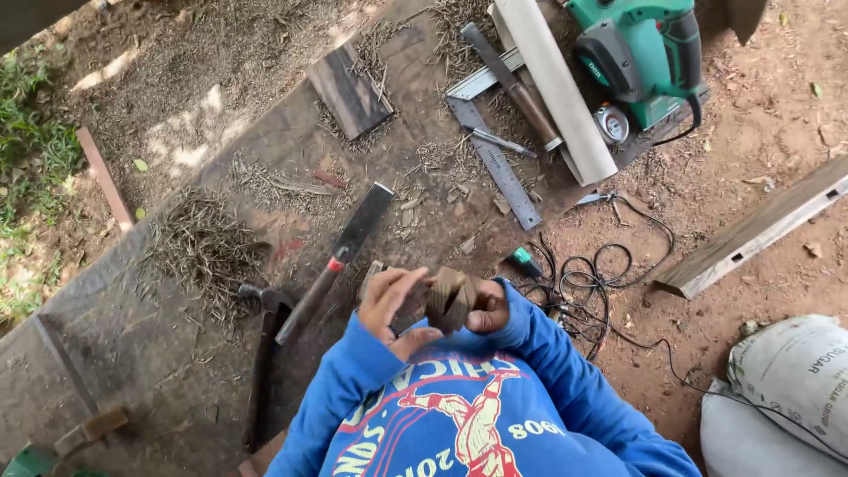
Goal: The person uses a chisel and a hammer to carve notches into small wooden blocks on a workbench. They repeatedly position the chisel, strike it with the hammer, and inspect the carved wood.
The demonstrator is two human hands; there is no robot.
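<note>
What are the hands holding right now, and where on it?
A small wooden block: right hand grips its right side, left hand meets its left edge with its fingers.

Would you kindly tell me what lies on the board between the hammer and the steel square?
In the head view, a long chisel-like blade with a red band lies between the hammer and the steel square, amid scattered wood shavings.

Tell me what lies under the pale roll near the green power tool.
Under the pale roll, a wooden-handled tool and one arm of the metal square run beneath it, on the dark board. Their covered parts cannot be seen.
</note>
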